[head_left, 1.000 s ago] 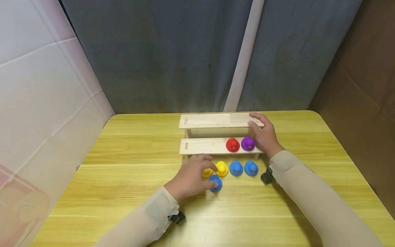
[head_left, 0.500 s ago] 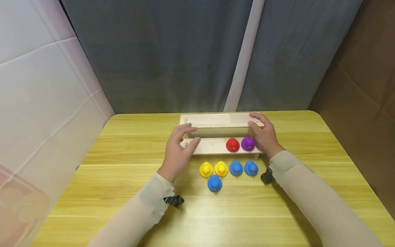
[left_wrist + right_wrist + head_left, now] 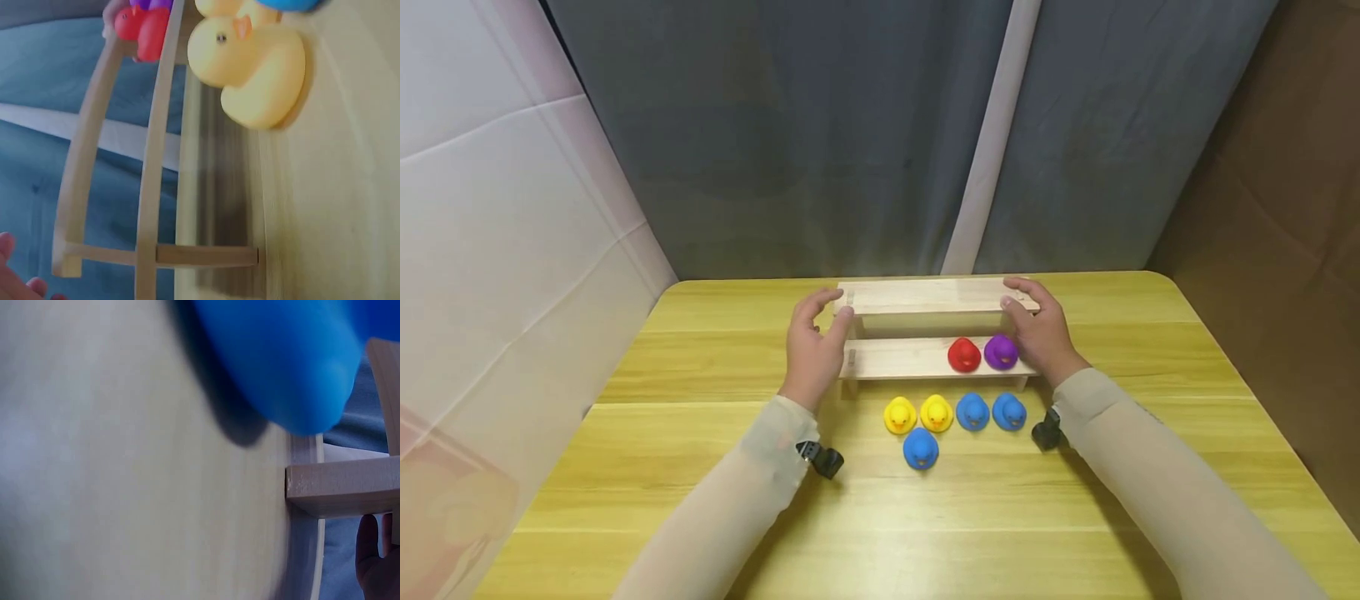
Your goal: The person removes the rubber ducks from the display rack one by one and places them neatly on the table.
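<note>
A two-step wooden display rack [image 3: 925,297] stands toward the back of the table. My right hand [image 3: 1047,337] grips its upper step at the right end, thumb in front and fingers behind. At the rack's left end, my left hand [image 3: 812,354] is held with thumb and fingers apart; its fingertips [image 3: 34,286] show a gap from the wood in the left wrist view. On the lower step sit a red rubber duck [image 3: 964,356] and a purple rubber duck [image 3: 1001,353]. Before the rack are two yellow ducks [image 3: 899,416] and two blue ducks [image 3: 973,412] in a row.
A third blue duck [image 3: 921,449] sits in front of the row, nearer me. The wooden table [image 3: 700,467] reaches back to a grey curtain [image 3: 790,150]. White cloth [image 3: 497,208] hangs at the left, brown cloth [image 3: 1262,200] at the right.
My left hand has let go of the front blue duck and moved up and left to the rack's left end. My right hand stays at the right end.
</note>
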Tool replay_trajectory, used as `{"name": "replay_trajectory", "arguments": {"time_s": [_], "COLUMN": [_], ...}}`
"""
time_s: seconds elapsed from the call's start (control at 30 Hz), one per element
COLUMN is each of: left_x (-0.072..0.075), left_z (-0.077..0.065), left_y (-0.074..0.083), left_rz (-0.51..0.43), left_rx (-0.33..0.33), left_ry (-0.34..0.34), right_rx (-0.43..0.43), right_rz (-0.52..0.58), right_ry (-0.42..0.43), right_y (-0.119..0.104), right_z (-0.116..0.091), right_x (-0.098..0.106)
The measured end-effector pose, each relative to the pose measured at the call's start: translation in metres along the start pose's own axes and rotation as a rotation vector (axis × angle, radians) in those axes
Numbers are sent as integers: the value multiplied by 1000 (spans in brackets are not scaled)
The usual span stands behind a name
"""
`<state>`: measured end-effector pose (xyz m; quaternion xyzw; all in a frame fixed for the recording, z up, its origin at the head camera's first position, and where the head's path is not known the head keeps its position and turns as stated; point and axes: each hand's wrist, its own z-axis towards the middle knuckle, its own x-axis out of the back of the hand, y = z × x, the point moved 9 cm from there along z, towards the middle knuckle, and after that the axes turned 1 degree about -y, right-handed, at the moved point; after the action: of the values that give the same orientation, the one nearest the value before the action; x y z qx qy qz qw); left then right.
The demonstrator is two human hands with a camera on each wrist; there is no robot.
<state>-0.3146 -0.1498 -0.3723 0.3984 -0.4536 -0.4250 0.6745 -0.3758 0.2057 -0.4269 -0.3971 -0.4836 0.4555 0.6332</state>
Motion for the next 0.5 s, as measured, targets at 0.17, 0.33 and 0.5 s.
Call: {"name": "replay_trajectory", "arguments": {"time_s": [0.17,0.33,0.5], "left_x": [-5,-12,-20], "left_z": [10,17,25], "left_y": [-11,-21,-30], "left_rz": [20,44,28], "left_rx": [28,69,120], "left_ry": [-35,-80,-112], "right_rx": [6,11,-5], "right_rz": [7,26,21], "right_ry": [0,-1,-9], "right_y": [0,-4,-21], "right_z": [0,-1,-9], "right_x": [0,0,0]}}
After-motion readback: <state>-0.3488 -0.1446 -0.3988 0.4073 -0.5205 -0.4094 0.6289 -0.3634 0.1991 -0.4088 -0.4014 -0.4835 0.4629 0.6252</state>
